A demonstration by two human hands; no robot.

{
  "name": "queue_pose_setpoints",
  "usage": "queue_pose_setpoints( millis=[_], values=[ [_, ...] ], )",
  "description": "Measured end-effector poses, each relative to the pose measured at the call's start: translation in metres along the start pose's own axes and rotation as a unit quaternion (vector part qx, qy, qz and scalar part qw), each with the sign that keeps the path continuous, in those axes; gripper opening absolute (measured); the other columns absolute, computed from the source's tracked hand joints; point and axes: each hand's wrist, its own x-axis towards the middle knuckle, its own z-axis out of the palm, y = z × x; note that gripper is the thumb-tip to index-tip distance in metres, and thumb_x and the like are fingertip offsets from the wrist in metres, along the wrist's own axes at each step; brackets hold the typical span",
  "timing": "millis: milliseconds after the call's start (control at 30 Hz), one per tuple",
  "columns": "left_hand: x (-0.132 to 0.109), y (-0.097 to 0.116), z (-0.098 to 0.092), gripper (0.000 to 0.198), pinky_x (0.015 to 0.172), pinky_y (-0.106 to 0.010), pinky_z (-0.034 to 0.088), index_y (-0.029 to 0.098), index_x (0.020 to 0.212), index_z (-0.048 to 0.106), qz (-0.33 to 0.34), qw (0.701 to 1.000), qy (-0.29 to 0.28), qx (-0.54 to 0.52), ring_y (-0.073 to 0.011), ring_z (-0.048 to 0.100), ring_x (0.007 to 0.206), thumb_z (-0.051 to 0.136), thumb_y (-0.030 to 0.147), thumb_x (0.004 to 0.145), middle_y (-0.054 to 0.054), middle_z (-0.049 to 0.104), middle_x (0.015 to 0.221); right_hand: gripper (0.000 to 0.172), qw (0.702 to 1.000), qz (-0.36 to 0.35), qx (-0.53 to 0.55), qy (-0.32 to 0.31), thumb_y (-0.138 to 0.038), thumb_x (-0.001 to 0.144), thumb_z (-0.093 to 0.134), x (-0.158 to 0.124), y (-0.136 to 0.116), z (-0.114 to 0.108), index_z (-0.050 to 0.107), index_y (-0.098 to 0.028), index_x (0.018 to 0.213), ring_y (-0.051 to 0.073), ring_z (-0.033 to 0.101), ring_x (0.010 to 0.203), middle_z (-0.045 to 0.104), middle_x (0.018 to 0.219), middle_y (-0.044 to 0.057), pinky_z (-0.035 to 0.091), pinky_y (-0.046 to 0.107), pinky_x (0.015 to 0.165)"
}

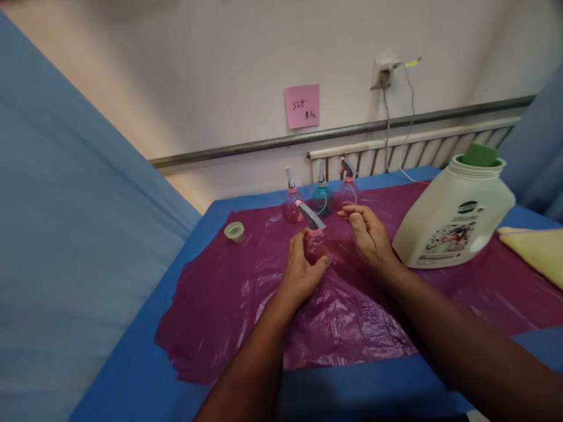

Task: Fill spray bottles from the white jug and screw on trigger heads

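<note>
My left hand (303,271) is wrapped round the lower part of a clear pink spray bottle (315,241), which stands upright on the purple plastic sheet (211,293). The bottle has a grey and pink spray head. To its right, my right hand (368,234) is raised with its fingers curled together; whatever they may hold is too small to make out. Behind the hands stand a pink spray bottle (292,205), a teal one (322,199) and another clear pinkish one (349,190).
A large white jug (457,217) with a green piece in its mouth stands at the right, near a yellow cloth (536,249). A small pale cup (235,232) sits at the left. Behind the blue table (145,340) are a rail and radiator; blue curtain hangs left.
</note>
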Motion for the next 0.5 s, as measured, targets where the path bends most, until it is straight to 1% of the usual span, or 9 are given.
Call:
queue_pose_setpoints(
  millis=[100,167,300,367,500],
  values=[
    [0.003,0.000,-0.004,0.083,0.132,-0.058,0.044,0.023,0.162,0.051,-0.039,0.999,0.012,-0.006,-0.0366,0.059,0.154,0.084,0.023,0.087,-0.018,0.060,0.162,0.044,1.000,0.001,-0.028,0.003,-0.065,0.111,0.060,0.002,0.006,0.001,0.072,-0.026,0.127,0.031,0.078,0.115,0.083,0.124,0.012,0.059,0.051,0.105],
    [0.004,-0.002,-0.006,0.084,0.133,-0.059,0.044,0.024,0.164,0.049,-0.053,0.998,0.015,-0.008,-0.0361,0.059,0.154,0.083,0.022,0.087,-0.017,0.060,0.163,0.042,0.999,-0.001,-0.047,-0.003,-0.063,0.110,0.061,0.003,0.008,0.002,0.073,-0.026,0.125,0.030,0.078,0.111,0.083,0.121,0.012,0.059,0.050,0.102],
    [0.003,-0.009,-0.006,0.083,0.136,-0.059,0.041,0.028,0.162,0.053,-0.037,0.999,0.015,-0.031,-0.0357,0.058,0.156,0.086,0.022,0.086,-0.014,0.061,0.164,0.037,0.998,-0.014,-0.059,-0.022,-0.059,0.110,0.062,0.002,0.006,0.004,0.074,-0.026,0.121,0.030,0.078,0.109,0.084,0.118,0.011,0.059,0.048,0.101],
    [0.002,-0.012,-0.005,0.083,0.136,-0.059,0.042,0.029,0.162,0.053,-0.031,0.998,0.011,-0.049,-0.0356,0.058,0.157,0.087,0.024,0.087,-0.014,0.062,0.164,0.035,0.997,-0.026,-0.061,-0.026,-0.056,0.111,0.059,0.001,0.002,0.005,0.075,-0.027,0.121,0.030,0.078,0.111,0.084,0.119,0.011,0.059,0.049,0.103],
    [0.001,-0.017,-0.003,0.086,0.133,-0.062,0.046,0.030,0.170,0.044,-0.018,0.999,-0.015,-0.045,-0.0348,0.059,0.156,0.084,0.031,0.094,-0.014,0.061,0.167,0.034,0.997,-0.041,-0.062,-0.036,-0.052,0.114,0.054,0.002,-0.005,0.004,0.075,-0.027,0.121,0.030,0.079,0.113,0.085,0.117,0.010,0.059,0.050,0.103]
  ],
)
